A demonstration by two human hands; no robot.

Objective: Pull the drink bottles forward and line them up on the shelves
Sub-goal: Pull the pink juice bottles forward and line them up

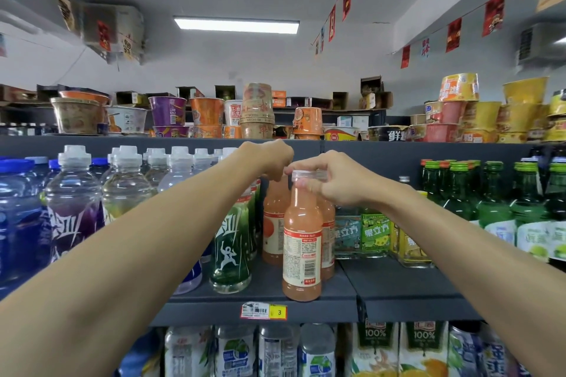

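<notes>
Where the bottles stand: the dark middle shelf (266, 283) runs across the centre of the frame, with bare board showing near its front lip.
Neighbouring rows: white-capped bottles (73, 193) fill the left of the frame and green glass bottles (459, 193) the right.
Front pink bottle (301, 242): it stands upright at centre frame, close to the lip and just above the price tag (263, 311), with the barcode side of its label facing out.
Other pink bottles: one (275, 217) stands further back on the left, and another (328, 223) sits tight behind the front one on the right.
Right hand (340, 180): it pinches the cap (301, 175) of the front pink bottle, fingers over the top and thumb under the rim.
Left hand (269, 159): it curls knuckles-up over the top of the back-left pink bottle. Whether it holds anything I cannot tell, since that cap is hidden.
Step in hand: probably seating the front bottle at the lip.
Doing it well: slide it with the base flat, since a pull at the cap can tip a tall bottle. Stop short of the lip, turn the brand side outward, then draw the others up straight behind it.
</notes>
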